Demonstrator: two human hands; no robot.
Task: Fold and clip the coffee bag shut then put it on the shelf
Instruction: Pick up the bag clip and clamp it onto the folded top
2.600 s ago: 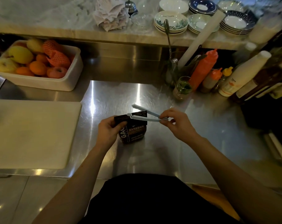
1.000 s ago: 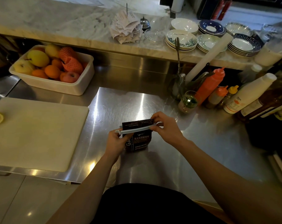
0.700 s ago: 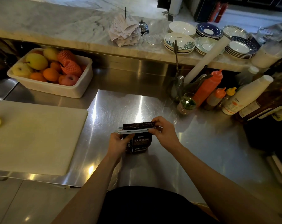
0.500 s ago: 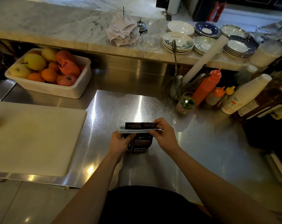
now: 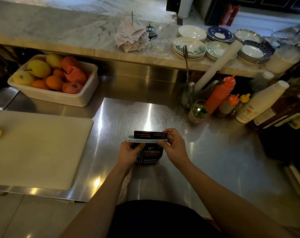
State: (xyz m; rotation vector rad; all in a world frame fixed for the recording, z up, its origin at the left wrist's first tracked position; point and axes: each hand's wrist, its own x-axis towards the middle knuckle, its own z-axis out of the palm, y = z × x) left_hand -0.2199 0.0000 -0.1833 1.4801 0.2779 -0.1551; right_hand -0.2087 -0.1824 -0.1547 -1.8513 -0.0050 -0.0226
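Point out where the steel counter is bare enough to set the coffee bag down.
Bare steel lies between the cutting board and the coffee bag, and to the right of the right hand, short of the bottles. It is crowded along the back right, around the orange squeeze bottle; the fruit tub fills the back left.

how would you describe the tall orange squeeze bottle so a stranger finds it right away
On the steel counter, look at the bottle cluster on the right, under the marble ledge. The tall orange squeeze bottle leans at its left edge, taller than the two small squeeze bottles beside it.
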